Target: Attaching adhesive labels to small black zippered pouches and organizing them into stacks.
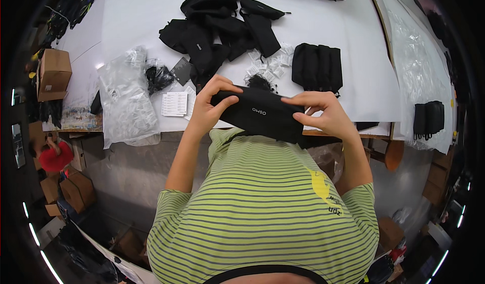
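Note:
A flat black fabric pouch (258, 114) with small light lettering is stretched between my hands at the table's near edge, over my striped shirt. My left hand (212, 104) pinches its left end between thumb and fingers. At the opposite end, my right hand (324, 113) grips the upper right corner, thumb on the front face. Just beyond the pouch lie a tangle of black cords (259, 83) and several small white tags (275, 66). A loose heap of black pouches (202, 44) spreads farther back. To the right sits a neat row of black pouches (317, 67).
Clear plastic bags (130, 99) lie at the left of the white table (348, 29), beside a stack of white label sheets (174, 104) and a dark card (182, 71). A cardboard box (54, 71) stands far left. More black pouches (429, 120) rest on plastic sheeting at right.

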### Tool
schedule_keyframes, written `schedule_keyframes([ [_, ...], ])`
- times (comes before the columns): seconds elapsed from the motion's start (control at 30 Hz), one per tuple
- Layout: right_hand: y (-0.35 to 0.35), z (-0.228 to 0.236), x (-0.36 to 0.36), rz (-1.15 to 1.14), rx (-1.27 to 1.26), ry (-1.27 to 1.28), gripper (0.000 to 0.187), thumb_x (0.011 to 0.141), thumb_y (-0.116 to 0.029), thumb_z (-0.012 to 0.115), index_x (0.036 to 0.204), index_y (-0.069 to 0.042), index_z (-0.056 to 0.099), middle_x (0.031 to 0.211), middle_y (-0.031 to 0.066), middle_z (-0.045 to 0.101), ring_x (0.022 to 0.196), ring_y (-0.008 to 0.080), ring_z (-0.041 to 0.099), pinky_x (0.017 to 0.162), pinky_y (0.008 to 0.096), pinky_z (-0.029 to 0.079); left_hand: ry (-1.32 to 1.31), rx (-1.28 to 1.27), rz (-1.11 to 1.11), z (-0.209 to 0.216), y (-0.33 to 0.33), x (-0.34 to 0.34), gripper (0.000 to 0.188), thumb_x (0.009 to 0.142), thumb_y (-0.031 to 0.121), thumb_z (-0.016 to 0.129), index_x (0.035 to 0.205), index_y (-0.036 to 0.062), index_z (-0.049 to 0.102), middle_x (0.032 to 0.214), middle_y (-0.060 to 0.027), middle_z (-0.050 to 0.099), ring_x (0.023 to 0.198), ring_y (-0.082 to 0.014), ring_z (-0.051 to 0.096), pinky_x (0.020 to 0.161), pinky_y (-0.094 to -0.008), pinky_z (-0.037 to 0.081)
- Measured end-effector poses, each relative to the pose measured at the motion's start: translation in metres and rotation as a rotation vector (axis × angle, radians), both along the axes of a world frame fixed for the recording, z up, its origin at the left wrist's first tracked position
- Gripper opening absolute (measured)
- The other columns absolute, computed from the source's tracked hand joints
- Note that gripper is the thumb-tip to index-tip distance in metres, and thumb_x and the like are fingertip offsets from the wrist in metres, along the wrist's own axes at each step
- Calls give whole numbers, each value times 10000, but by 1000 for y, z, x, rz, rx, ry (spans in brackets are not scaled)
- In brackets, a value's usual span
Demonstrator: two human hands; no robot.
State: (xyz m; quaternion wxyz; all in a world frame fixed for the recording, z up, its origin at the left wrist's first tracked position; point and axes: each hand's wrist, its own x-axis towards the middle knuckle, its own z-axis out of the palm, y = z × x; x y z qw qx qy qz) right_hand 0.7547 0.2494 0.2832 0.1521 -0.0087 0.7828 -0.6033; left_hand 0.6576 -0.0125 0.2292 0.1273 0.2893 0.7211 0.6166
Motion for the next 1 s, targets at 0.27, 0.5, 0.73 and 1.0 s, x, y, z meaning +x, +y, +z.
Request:
schedule_keyframes([
  [0.27, 46, -23, 19, 69, 73, -114, 299, 762, -94, 643, 1061, -97, 663, 926, 34, 627, 753, 70, 554, 631, 209, 463, -466, -85, -353, -30, -37, -14, 285, 879, 185, 547, 1143, 83, 578, 1149, -58, 447, 910, -136, 509, 821, -259, 410],
  [0.5, 150, -113, 37, -876, 721, 450, 339, 772, -109, 657, 1111, -117, 639, 1011, 79, 606, 829, 150, 581, 719, 259, 476, 113, -1099, 765, -202, -149, -21, 699, 764, 426, 649, 1266, -9, 428, 1269, -303, 379, 1188, -425, 367, 993, -449, 312],
  [0.73, 166, -225, 33, -946, 935, 232, 351, 792, -143, 607, 1142, -162, 595, 1055, 105, 536, 971, 266, 549, 844, 360, 445, 234, -1076, 737, -220, -146, -3, 573, 814, 377, 594, 1247, 19, 478, 1301, -276, 402, 1220, -423, 357, 1012, -439, 300],
  [1.0, 44, -192, 1, -721, 551, 429, 77, 745, -75, 630, 822, -75, 624, 785, 72, 561, 698, 197, 545, 624, 313, 434, -24, -727, 991, -225, -179, -26, 222, 821, 204, 586, 913, 2, 586, 751, -150, 619, 678, -332, 574, 647, -409, 446],
])
